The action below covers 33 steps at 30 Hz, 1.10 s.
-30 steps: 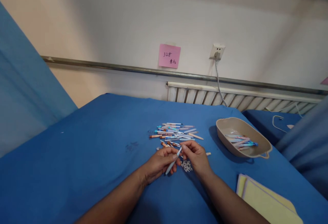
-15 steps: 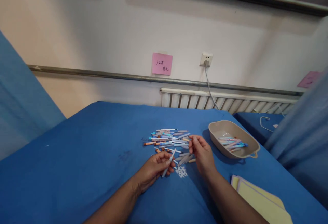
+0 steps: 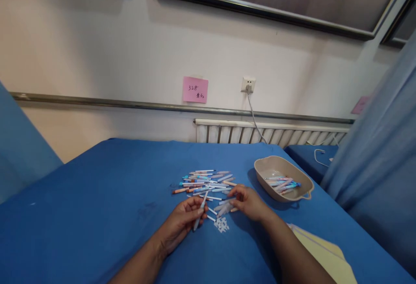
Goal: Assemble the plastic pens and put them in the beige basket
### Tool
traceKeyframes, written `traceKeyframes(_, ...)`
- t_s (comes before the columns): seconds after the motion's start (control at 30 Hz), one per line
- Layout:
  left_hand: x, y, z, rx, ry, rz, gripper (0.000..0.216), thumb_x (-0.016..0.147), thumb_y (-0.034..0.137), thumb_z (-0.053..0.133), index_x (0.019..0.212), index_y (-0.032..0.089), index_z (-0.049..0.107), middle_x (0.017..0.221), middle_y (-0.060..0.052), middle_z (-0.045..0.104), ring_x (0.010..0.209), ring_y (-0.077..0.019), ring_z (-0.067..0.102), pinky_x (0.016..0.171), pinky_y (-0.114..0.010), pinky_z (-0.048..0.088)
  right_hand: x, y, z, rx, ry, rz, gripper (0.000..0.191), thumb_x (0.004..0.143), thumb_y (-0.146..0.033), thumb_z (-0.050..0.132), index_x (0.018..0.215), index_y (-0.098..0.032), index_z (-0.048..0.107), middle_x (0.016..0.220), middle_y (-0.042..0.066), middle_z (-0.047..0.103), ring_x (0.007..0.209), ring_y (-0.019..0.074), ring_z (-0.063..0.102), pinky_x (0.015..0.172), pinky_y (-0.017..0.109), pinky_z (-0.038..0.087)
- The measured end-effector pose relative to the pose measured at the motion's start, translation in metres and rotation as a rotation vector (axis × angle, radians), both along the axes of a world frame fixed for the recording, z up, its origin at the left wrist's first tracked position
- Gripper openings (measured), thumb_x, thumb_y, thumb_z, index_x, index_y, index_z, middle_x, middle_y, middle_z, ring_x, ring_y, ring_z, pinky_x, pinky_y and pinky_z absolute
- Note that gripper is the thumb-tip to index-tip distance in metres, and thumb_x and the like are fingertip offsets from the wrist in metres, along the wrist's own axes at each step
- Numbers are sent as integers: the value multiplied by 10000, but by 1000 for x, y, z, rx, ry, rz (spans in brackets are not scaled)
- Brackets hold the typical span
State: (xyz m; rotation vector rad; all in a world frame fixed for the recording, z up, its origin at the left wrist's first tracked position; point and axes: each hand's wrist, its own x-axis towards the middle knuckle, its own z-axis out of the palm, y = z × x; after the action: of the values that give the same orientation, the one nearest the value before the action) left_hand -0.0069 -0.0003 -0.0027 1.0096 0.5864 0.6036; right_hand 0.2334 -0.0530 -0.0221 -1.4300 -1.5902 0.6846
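Note:
A pen (image 3: 200, 211) with a pale barrel and a white upper part slants upward in my left hand (image 3: 183, 220), pinched between thumb and fingers. To the right, my right hand (image 3: 248, 204) is over the edge of the pen parts, its thumb and forefinger a little apart. Close by its fingertips lie grey pen barrels (image 3: 224, 208); whether they touch is unclear. Beyond both hands spreads a loose pile of pens and refills (image 3: 203, 182) in white, blue, grey and brown. Small white pieces (image 3: 221, 224) form a heap between the hands, with thin white sticks beside them.
Right of the pile stands a beige basin (image 3: 260, 167) with several pens (image 3: 284, 184) inside. Yellow sheets (image 3: 321, 249) lie at the near right of the blue-covered table (image 3: 97, 214). A radiator (image 3: 227, 132) and a plugged-in cable (image 3: 255, 121) are at the wall.
My right hand has lowered toward the grey barrels, with its fingers parting. My left hand still holds the pen. The whole view has shifted, showing more of the wall pictures.

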Motion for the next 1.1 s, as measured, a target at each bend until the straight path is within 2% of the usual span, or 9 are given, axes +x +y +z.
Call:
traceKeyframes(0.1, 0, 0, 1, -1, 0, 0, 249, 666, 231, 770, 852, 138, 632, 811, -42, 630, 644, -102, 555, 564, -195, 417, -12, -6, 8, 39, -292, 106, 239, 712, -96, 578, 910, -209, 648, 918, 21, 619, 759, 137, 566, 692, 235, 425)
traceKeyframes(0.23, 1, 1, 2, -20, -17, 17, 247, 650, 214, 780, 839, 144, 637, 807, -32, 632, 631, -95, 548, 578, -199, 424, -25, -11, 18, 44, -592, 182, 237, 766, -123, 544, 975, -200, 623, 966, 52, 628, 924, 179, 561, 811, 261, 399)
traceKeyframes(0.43, 2, 2, 0, -35, -11, 14, 251, 648, 207, 781, 844, 140, 640, 792, -34, 630, 635, -102, 556, 569, -198, 419, -32, -11, 25, 6, -754, 160, 208, 797, -119, 500, 949, -200, 616, 957, 66, 621, 930, 196, 554, 783, 261, 384)
traceKeyframes(0.6, 1, 2, -1, -38, -31, 22, 235, 656, 207, 776, 833, 141, 636, 799, -31, 627, 635, -95, 552, 566, -194, 420, -31, -9, 23, 6, -686, 143, 217, 792, -128, 527, 978, -210, 605, 965, 52, 622, 935, 186, 548, 795, 256, 380)
traceKeyframes(0.83, 1, 0, -1, -33, -14, 7, 233, 670, 218, 770, 843, 140, 636, 776, -24, 613, 640, -93, 553, 569, -191, 422, -28, -4, 7, 48, -566, 101, 181, 778, -126, 550, 928, -210, 605, 934, 39, 620, 893, 171, 554, 766, 250, 384)
traceKeyframes(0.93, 2, 0, -1, -42, -15, 17, 240, 659, 225, 779, 828, 134, 635, 766, -25, 612, 621, -86, 550, 561, -186, 420, -28, -1, 2, 65, -432, 51, 131, 773, -154, 571, 886, -210, 610, 883, 29, 623, 839, 169, 557, 737, 255, 392)
traceKeyframes(1.03, 2, 0, -1, -52, -21, 25, 238, 657, 215, 780, 829, 137, 636, 780, -25, 620, 612, -78, 550, 573, -187, 428, -27, 3, -1, 135, -260, -20, 61, 787, -221, 584, 831, -214, 625, 846, 24, 634, 858, 187, 551, 777, 291, 390)
traceKeyframes(1.1, 3, 0, -2, -57, -22, 16, 238, 662, 209, 776, 842, 138, 638, 800, -30, 627, 629, -82, 560, 585, -191, 434, -28, 4, -3, 148, -106, -51, 76, 790, -269, 585, 809, -211, 631, 807, 14, 630, 831, 187, 554, 770, 303, 398)
